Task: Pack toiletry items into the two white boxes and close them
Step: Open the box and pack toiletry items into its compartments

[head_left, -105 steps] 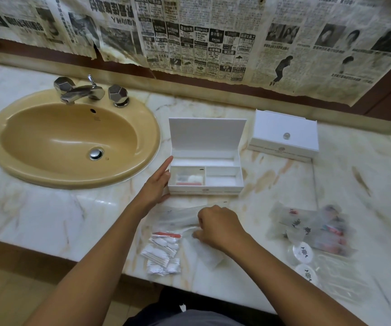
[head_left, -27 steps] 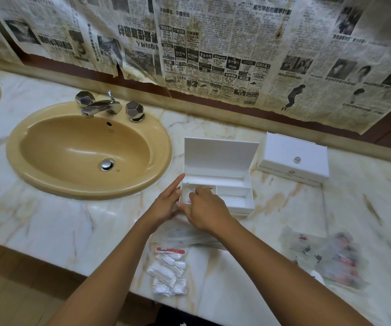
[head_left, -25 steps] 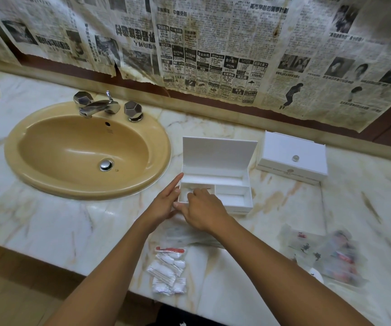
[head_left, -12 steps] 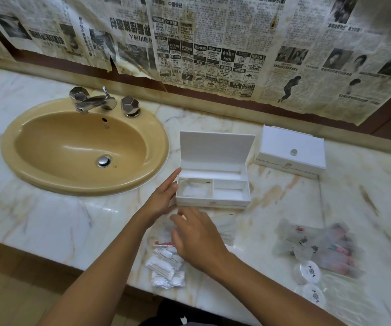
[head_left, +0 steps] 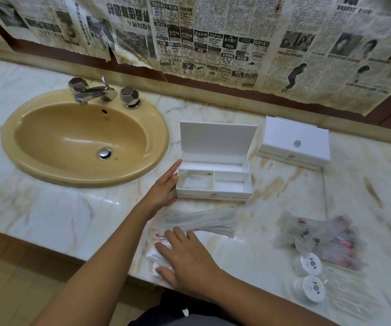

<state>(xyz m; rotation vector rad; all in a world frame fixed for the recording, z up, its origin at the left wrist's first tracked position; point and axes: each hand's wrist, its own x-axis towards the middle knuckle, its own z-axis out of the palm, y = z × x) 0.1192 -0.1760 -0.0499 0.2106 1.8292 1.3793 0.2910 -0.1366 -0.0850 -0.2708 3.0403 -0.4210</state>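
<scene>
- Left hand point(head_left: 164, 187), frame centre: fingers straight, resting against open white box point(head_left: 214, 182).
- Right hand point(head_left: 185, 257), lower centre: fingers spread flat over small sachets point(head_left: 158, 256) on surface point(head_left: 260, 231).

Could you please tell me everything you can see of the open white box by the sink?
The open white box sits on the marble counter, right of the sink. Its hinged lid stands upright at the back. Inside are one long rear compartment and two front ones; the front-left holds a clear packet. The left hand rests flat against its left side.
</scene>
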